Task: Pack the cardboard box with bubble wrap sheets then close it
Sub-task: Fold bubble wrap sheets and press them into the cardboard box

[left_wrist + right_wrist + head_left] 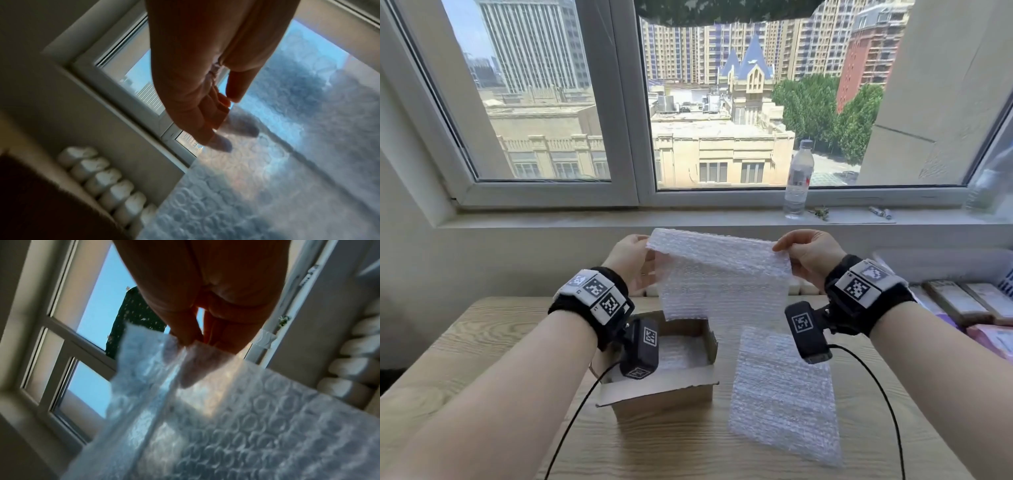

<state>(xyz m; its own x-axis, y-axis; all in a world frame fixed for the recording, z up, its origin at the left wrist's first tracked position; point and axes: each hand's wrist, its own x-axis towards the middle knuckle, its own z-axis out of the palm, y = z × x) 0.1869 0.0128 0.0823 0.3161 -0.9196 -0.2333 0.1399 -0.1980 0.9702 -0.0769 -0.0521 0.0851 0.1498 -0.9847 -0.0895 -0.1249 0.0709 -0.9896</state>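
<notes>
Bubble wrap, translucent and dimpled, hung as a single held sheet (722,277) above the wooden table (482,342), stretched between two raised hands. At its upper left corner the left hand (631,260) pinched the edge, thumb on the near face and fingers behind; in the left wrist view the fingertips (222,144) showed dimly through the plastic. At the upper right corner the right hand (810,257) held it the same way, thumb and fingers closed on the top edge, and the right wrist view showed the sheet (226,418) falling away below the pinching fingers (191,369). Below the sheet's left part stood the cardboard box (661,394), open, its flaps up, with bubble wrap already lying inside it; the left wrist's camera hid part of the interior. Just right of the box a second sheet (784,401) lay flat on the table, apart from the held one. Both wrists wore black straps with printed square markers, and black cables trailed from them toward the near edge. On the far window sill (619,219) a clear water bottle (798,178) stood upright, right of centre. At the far right edge of the table lay flat packages (969,305), blurred.
</notes>
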